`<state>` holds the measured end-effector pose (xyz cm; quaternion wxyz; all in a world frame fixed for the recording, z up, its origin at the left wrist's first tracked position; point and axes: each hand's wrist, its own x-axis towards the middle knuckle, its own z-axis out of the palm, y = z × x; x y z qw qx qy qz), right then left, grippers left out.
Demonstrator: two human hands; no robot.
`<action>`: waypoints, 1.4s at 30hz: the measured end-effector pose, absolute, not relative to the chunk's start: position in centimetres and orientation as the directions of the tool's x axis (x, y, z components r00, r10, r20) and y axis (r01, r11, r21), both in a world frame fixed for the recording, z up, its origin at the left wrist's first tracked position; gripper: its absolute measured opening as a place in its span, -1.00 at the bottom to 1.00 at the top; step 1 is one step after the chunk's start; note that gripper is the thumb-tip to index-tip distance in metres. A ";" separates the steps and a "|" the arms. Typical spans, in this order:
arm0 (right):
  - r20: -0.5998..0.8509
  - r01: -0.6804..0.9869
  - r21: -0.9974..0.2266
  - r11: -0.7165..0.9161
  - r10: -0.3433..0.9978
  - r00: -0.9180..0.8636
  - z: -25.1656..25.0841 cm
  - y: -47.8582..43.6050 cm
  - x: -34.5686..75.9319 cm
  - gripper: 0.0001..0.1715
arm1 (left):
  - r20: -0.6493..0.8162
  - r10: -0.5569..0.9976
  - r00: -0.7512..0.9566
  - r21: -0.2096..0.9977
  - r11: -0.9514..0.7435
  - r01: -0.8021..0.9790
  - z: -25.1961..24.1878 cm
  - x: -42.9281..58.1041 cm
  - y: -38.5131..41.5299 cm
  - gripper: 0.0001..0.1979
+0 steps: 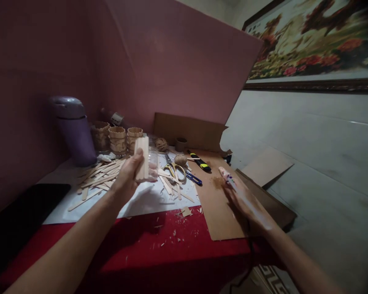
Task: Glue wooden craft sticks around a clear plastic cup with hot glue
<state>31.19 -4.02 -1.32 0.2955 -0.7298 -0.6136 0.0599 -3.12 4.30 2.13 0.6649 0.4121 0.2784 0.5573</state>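
Observation:
My left hand (130,171) is closed round a clear plastic cup (153,163). Pale craft sticks (143,153) stand upright side by side along the cup, under my thumb. Over the cardboard sheet at the right, my right hand (241,200) is closed on a slim whitish tool with a dark cord hanging below it, apparently a hot glue gun (251,206). A brownish smear (217,182) marks the cardboard beside its front end. Loose craft sticks (102,177) lie heaped on white paper behind my left hand.
Scissors (178,173), a blue cutter (194,178), a black-yellow utility knife (199,160) and twine balls (180,159) lie mid-table. Decorated cups (117,139) and a purple tumbler (76,136) stand back left. A cardboard sheet (214,212) covers the right; wood scraps dot the red cloth (171,253).

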 end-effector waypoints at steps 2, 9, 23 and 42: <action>0.222 0.941 -0.281 -0.187 0.942 0.253 -2.1 -3.6 32.2 -0.60 | 0.195 0.972 0.134 0.803 -0.079 -0.591 2.7 -4.1 4.8 -0.56; 0.089 0.984 -0.016 -0.178 0.980 0.178 -1.6 -3.1 32.7 -0.50 | 0.235 0.971 -0.041 0.700 -0.199 -0.686 3.6 -5.8 5.7 -0.68; 0.213 0.906 -0.092 0.412 0.897 -0.387 2.9 8.1 12.8 -0.71 | 0.161 0.986 0.044 0.786 -0.101 -0.610 2.1 -5.2 6.1 -0.60; 0.446 0.198 -0.882 0.428 0.894 0.052 6.6 5.5 16.4 -0.47 | -0.094 0.950 0.299 0.806 0.249 -0.537 3.1 -3.5 3.7 -0.57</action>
